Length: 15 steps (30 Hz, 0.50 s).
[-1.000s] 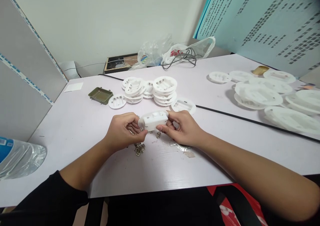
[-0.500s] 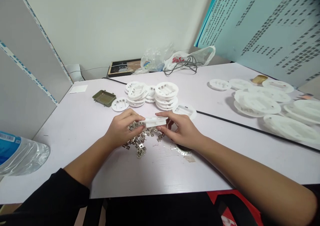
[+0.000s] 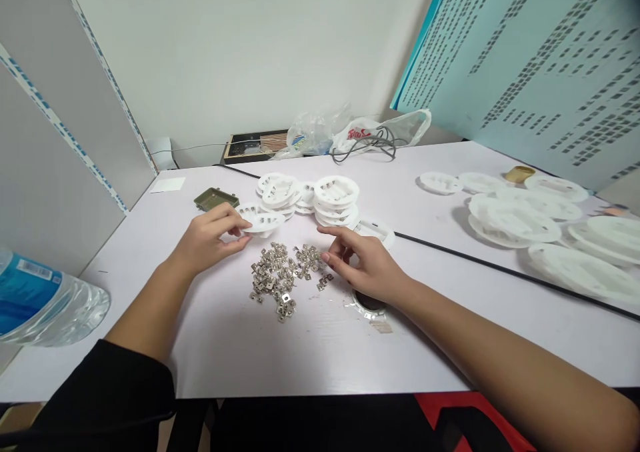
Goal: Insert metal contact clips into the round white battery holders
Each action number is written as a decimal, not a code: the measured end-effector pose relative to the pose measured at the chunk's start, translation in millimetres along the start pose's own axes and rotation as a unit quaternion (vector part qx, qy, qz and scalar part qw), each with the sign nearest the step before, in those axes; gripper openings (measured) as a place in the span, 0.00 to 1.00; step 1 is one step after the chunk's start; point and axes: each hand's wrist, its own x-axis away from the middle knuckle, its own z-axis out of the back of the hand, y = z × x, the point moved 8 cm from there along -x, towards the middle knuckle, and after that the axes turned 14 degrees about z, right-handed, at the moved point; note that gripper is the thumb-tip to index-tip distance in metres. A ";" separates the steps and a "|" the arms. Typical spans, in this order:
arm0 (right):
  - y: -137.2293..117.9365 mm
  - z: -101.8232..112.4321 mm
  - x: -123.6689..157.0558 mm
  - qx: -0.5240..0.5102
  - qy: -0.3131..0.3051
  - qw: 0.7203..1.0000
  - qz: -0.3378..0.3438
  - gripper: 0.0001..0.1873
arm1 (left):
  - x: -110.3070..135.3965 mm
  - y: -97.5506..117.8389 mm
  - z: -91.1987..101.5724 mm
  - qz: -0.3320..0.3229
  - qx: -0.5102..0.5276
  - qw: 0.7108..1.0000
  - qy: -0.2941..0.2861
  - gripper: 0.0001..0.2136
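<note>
My left hand [image 3: 207,239] pinches a round white plastic battery holder disc [image 3: 264,223] by its near left edge, low over the table beside another disc [image 3: 246,210]. My right hand [image 3: 363,262] rests on the table with curled fingers, its fingertips touching the right edge of a heap of small metal contact clips [image 3: 283,273]. Nothing shows inside that hand. Behind the heap stand stacks of the same white discs [image 3: 336,195].
A small olive-green tray [image 3: 215,198] sits at the back left. A water bottle [image 3: 40,302] lies at the left edge. Larger white round covers [image 3: 520,212] fill the right side beyond a black cable [image 3: 500,261]. Plastic bags and wires [image 3: 365,135] lie by the wall.
Both hands held one white disc between them above the clips. My right hand has let go and dropped to the clip heap; my left hand has carried the disc left and back.
</note>
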 end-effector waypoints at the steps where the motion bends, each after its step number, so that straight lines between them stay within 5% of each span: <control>1: -0.5 0.0 0.0 0.001 0.000 1.000 0.002 0.20 | 0.4 -5.9 2.2 0.009 -0.018 1.000 -0.005 0.04; 7: -4.1 -0.5 -0.4 0.006 0.004 1.000 0.017 0.18 | 1.6 -34.1 -12.1 0.074 -0.160 0.984 0.009 0.03; 15: -8.0 -0.2 -0.3 0.002 0.002 0.999 0.034 0.17 | 4.4 -44.1 -27.8 0.146 -0.246 0.958 0.007 0.02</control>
